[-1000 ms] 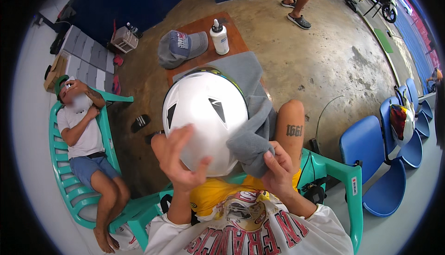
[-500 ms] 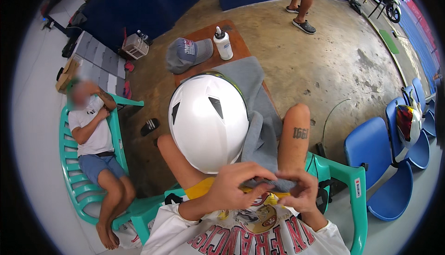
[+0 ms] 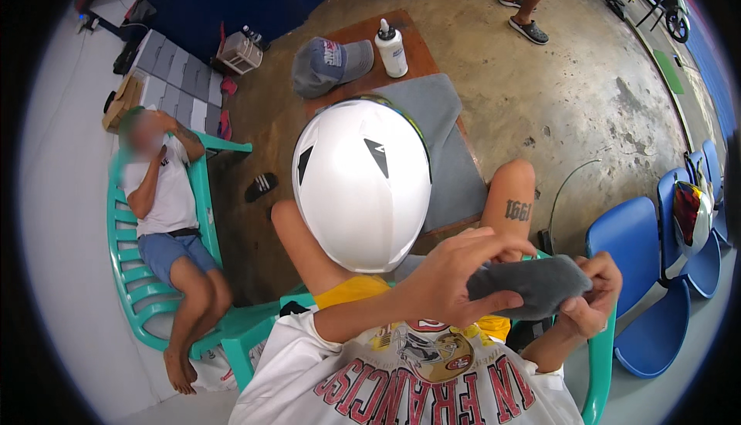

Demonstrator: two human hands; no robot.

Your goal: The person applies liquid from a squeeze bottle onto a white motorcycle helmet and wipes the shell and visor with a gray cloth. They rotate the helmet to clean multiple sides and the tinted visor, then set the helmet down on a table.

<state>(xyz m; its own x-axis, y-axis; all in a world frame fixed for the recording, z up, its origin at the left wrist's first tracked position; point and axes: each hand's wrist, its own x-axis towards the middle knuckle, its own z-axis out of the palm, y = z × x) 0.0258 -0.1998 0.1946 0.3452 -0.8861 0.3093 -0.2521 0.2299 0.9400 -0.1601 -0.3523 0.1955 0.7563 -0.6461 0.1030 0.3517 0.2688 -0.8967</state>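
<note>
Seated on a teal plastic chair (image 3: 598,379), a person in a white printed shirt folds a small grey cloth (image 3: 529,286) held just above the lap, the left hand (image 3: 451,278) pinching its near end between thumb and fingers and the right hand (image 3: 590,294) closed on the far end, so that both hands are clamped on the one piece and drawn close together. The cloth looks soft, light and limp, likely to sag or unroll if either end is let go, and is probably best gripped at the folded edges rather than the slack middle. Just beyond the hands a glossy white helmet (image 3: 363,182) rests on the person's bare knees; its smooth, rounded shell appears rigid and slippery, heavier than the cloth, and would likely be safest taken at the rim or cradled with both palms. Beyond it a larger grey cloth (image 3: 444,139) lies spread over a low wooden table (image 3: 363,39), with a grey cap (image 3: 328,66) and a white squeeze bottle (image 3: 391,48) farther along. To the left another person leans back in a second teal chair (image 3: 127,270); to the right stand blue chairs (image 3: 637,270), one bearing a red helmet (image 3: 689,213)
</note>
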